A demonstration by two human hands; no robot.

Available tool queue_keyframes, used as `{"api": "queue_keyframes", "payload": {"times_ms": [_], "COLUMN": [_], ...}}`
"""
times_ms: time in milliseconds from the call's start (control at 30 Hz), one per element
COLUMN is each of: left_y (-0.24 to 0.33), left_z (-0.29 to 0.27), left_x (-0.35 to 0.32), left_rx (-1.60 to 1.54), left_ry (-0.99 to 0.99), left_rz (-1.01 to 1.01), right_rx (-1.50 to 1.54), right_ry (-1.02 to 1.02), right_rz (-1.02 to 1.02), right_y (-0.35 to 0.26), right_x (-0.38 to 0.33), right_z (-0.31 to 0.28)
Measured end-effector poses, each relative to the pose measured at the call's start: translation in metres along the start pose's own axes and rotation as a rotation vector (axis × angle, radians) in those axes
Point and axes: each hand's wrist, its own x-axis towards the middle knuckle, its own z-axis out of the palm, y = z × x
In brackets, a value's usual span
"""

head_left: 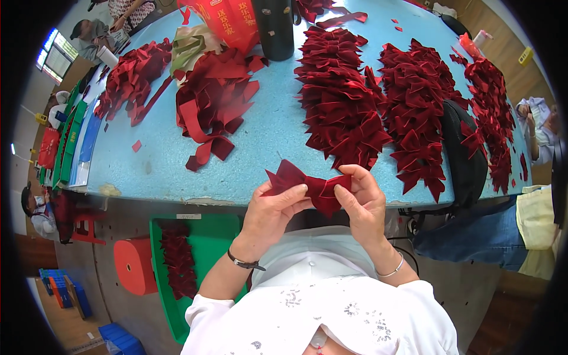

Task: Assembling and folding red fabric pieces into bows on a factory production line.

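Note:
Between both hands I hold a dark red velvet bow (pixel 316 188) just over the front edge of the blue table (pixel 266 136). My left hand (pixel 272 213) pinches its left loop between thumb and fingers. On the other side, my right hand (pixel 362 204) is closed on the right loop, thumb in front and fingers behind. Rows of finished-looking red bows (pixel 343 106) lie beyond my hands, with a second row (pixel 414 118) to their right. Loose red ribbon pieces (pixel 213 100) are heaped to the left.
A black bottle (pixel 277 29) and a red bag (pixel 228 23) stand at the back. A black bag (pixel 464 154) hangs over the right edge. Below left are a green bin (pixel 207 248) holding bows and a red roll (pixel 136 266). Another person's denim-clad leg (pixel 473 236) is at right.

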Motion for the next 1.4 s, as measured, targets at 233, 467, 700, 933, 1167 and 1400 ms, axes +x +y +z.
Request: {"api": "queue_keyframes", "payload": {"times_ms": [233, 467, 700, 933, 1167, 1400], "left_y": [-0.005, -0.007, -0.011, -0.015, -0.015, 0.007], "left_z": [-0.007, -0.007, 0.004, 0.001, 0.004, -0.014], "left_x": [0.0, -0.002, -0.005, -0.002, -0.006, -0.01], "left_rx": [0.002, -0.07, 0.029, -0.028, 0.047, 0.348], "left_ry": [-0.009, 0.015, 0.036, 0.067, -0.007, -0.264], "left_rz": [0.028, 0.061, 0.102, 0.126, 0.007, -0.175], "right_rx": [-0.137, -0.174, -0.274, -0.342, -0.306, -0.084], "right_ry": [-0.044, -0.096, 0.03, 0.035, 0.054, -0.083], "right_rz": [-0.063, -0.076, -0.129, -0.283, -0.233, -0.078], "right_y": [-0.008, -0.001, 0.002, 0.006, 0.008, -0.002], "right_x": [-0.006, -0.007, -0.005, 0.0, -0.001, -0.004], "right_z": [0.003, -0.004, -0.001, 0.002, -0.008, -0.013]}}
